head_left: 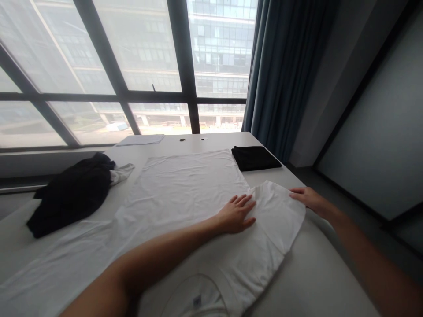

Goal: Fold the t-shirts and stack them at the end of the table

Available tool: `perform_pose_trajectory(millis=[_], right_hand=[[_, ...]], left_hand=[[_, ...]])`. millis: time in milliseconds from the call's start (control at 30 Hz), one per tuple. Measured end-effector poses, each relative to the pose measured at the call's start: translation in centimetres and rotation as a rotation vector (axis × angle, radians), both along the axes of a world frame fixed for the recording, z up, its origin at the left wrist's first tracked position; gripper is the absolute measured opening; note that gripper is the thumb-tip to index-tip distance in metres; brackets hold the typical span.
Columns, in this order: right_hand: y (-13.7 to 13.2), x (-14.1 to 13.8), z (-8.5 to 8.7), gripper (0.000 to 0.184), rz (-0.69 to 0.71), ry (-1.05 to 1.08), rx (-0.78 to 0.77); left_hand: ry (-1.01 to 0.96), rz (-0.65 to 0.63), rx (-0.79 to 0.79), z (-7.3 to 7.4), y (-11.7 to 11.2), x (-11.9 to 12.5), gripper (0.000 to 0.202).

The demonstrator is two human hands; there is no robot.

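A white T-shirt [185,189] lies spread flat on the white table [317,273], its collar and label toward me. My left hand [236,213] rests flat on the shirt near the right shoulder, fingers stretched out and together. My right hand [309,199] touches the outer edge of the right sleeve [280,211] with fingers extended; I cannot make out whether it pinches the fabric.
A folded black garment [255,157] lies at the table's far right corner. A crumpled pile of black clothing [71,191] with some white cloth sits at the left. A flat white sheet [140,139] lies by the window. A blue curtain [284,75] hangs at the right.
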State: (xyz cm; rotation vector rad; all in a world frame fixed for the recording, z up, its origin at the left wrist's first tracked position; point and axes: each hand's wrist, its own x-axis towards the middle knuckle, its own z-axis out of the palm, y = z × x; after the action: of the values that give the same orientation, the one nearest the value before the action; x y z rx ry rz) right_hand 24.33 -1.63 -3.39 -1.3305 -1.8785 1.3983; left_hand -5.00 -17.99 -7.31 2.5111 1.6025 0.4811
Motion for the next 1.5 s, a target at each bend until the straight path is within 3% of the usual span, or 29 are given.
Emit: perform_pose_trajectory(millis=[100, 233, 400, 533, 633, 867, 967, 1100, 1267, 1400, 1500], right_hand=[[-1.3, -1.0, 0.9, 0.031, -0.011, 0.073, 0.066], [-3.3, -2.5, 1.8, 0.034, -0.053, 0.192, 0.18], [-6.2, -4.5, 2.3, 0.045, 0.009, 0.347, 0.053], [-8.3, -6.1, 2.0, 0.048, 0.059, 0.404, 0.002], [-9.3, -7.5, 1.0, 0.049, 0.104, 0.409, 0.027], [-10.6, -9.8, -2.6, 0.049, 0.273, 0.135, 0.293], [-11.2, -10.0, -2.8, 0.044, 0.349, 0.074, 0.385], [-11.6, -9.5, -2.2, 0.031, 0.44, 0.075, 0.43], [-10.5, -8.9, -2.1, 0.025, 0.265, 0.052, 0.649], [-8.2, -8.3, -2.6, 0.025, 0.094, 0.125, 0.787], [-6.6, -7.8, -3.4, 0.028, 0.068, 0.154, 0.828]], left_hand=[[-0.118, 0.037, 0.041, 0.3, 0.0, 0.1, 0.063], [-0.439, 0.094, 0.017, 0.4, 0.8, 0.1, 0.047], [-0.731, 0.144, -0.052, 0.2, 1.5, -0.3, 0.036], [-0.829, 0.074, -0.103, 0.0, 1.4, -0.6, 0.049], [-0.837, 0.008, -0.117, 0.0, 1.2, -0.8, 0.063], [-0.656, 0.014, -0.012, 0.4, 0.9, -0.6, 0.052], [-0.594, 0.055, -0.017, 0.5, 0.8, -0.3, 0.049], [-0.41, 0.202, 0.033, 0.1, 0.6, -0.1, 0.035], [-0.367, 0.232, 0.061, -0.5, 0.9, -0.2, 0.033], [-0.578, 0.176, 0.023, -0.6, 1.2, -0.3, 0.038], [-0.765, 0.149, -0.007, -0.2, 1.3, -0.1, 0.045]])
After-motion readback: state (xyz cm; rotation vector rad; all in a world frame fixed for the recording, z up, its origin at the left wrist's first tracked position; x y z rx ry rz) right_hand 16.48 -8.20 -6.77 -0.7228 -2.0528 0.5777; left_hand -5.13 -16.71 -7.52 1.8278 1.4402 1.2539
